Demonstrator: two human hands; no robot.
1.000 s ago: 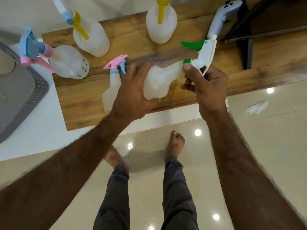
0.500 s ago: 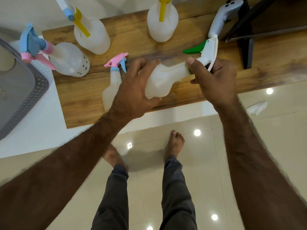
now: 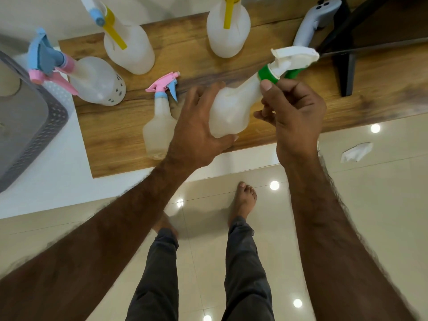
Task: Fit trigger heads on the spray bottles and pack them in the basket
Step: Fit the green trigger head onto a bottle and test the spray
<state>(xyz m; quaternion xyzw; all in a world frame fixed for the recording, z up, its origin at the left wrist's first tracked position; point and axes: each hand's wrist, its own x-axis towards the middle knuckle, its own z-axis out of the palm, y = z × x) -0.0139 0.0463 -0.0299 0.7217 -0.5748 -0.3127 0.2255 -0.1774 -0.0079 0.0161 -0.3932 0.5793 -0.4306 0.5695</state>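
My left hand [image 3: 196, 128] grips the body of a translucent white spray bottle [image 3: 231, 110], held tilted above the wooden board [image 3: 111, 140]. My right hand [image 3: 294, 112] pinches the green collar [image 3: 267, 74] of the white trigger head [image 3: 294, 57] on the bottle's neck. A small bottle with a pink and blue head [image 3: 159, 121] stands just left of my left hand. Three more bottles stand behind: one with a blue and pink head [image 3: 97, 82], one with a yellow and blue head [image 3: 129, 47], one with a yellow head [image 3: 228, 31]. The grey basket [image 3: 34, 126] sits at the far left.
A grey handheld controller [image 3: 310, 26] lies at the board's far right, beside a black stand [image 3: 347, 66]. A crumpled white tissue [image 3: 356, 151] lies on the tiled floor. My bare feet and dark trousers show below the table's edge.
The white trigger head has turned on the neck, from upright to pointing right, and the green collar now shows. My right hand's grip shifted down on the collar.
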